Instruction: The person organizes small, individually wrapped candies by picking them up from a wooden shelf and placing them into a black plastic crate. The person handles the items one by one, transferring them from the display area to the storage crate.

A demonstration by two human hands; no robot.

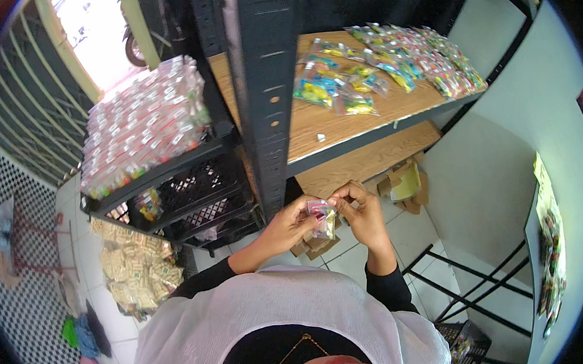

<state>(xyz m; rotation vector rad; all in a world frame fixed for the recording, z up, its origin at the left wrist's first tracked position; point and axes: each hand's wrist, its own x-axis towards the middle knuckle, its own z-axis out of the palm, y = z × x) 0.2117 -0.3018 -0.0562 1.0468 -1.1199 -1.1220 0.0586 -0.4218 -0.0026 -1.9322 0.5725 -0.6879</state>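
Observation:
Between my hands, in front of my chest, is a small clear zip bag point(325, 224) with a red seal line and red and yellow pieces inside. My left hand point(291, 225) grips its left side, the thumb lying over the front. At the bag's top right corner, the fingertips of my right hand point(361, 212) pinch the edge. Beyond the hands, on a wood-topped shelf point(307, 138), loose clear bags point(342, 79) of yellow, blue and green pieces lie scattered. Farther right on that shelf, similar bags point(422, 54) are packed in dense rows.
A black rack point(163, 173) at left bears many upright zip bags point(143, 121). A dark metal post point(266, 89) rises between rack and shelf. Beige packets point(138, 267) are heaped on the floor. Opened cardboard point(413, 185) lies below the shelf; a black-framed table point(472, 281) stands right.

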